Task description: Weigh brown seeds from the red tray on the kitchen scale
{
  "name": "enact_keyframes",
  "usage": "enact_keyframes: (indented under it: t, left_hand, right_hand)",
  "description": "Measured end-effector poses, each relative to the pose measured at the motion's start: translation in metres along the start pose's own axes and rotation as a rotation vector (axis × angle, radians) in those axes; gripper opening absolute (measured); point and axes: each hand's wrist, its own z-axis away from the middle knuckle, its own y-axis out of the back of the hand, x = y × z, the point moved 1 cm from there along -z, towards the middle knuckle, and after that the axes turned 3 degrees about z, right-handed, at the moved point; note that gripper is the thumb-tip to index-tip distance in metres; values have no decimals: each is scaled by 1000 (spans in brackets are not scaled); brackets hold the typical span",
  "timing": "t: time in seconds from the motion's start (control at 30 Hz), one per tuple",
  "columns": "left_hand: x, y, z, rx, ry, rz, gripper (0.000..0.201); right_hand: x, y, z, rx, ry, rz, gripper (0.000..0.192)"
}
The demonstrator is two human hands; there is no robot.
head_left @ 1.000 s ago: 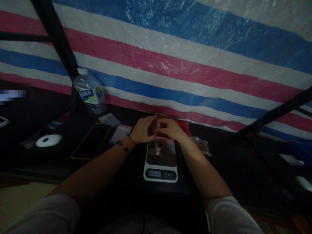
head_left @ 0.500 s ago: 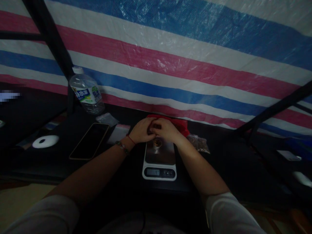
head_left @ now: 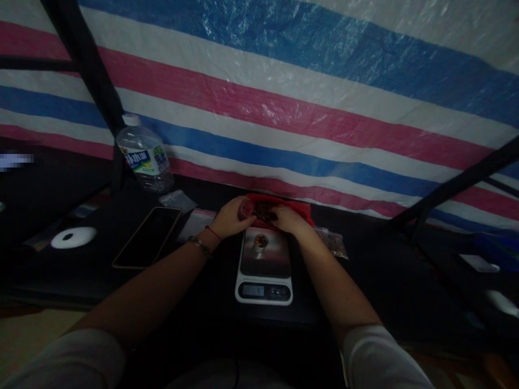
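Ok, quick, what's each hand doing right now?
Left hand: closed around a small reddish cup at the red tray.
Right hand: fingers down in the tray's dark contents; grip cannot be told.

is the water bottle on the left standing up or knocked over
Standing up. The water bottle has its white cap on top and its base on the dark table, beside the black pole, apart from both hands.

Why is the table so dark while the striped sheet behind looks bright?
In the head view, light falls on the striped sheet, with sheen on its weave; the table below is underexposed, so both hands and the scale look dim. Straight lines bow from the wide lens, and edges are soft.
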Motion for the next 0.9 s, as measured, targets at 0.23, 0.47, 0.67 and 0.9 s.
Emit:
enact_keyframes:
  t: [0.23,0.47,0.67,0.9]
  left_hand:
    - [0,0,0,14,8,12,42]
    - [2,1,0,-9,22,40,40]
    - [2,1,0,-5,20,29,38]
    - [3,0,0,6,10,13,38]
  right_hand:
    - [7,1,-8,92,79,67,29]
    - [7,-3,-8,71,66,70,32]
    - [9,2,-8,87,4,37,27]
    - [1,26,9,219,64,-174,16]
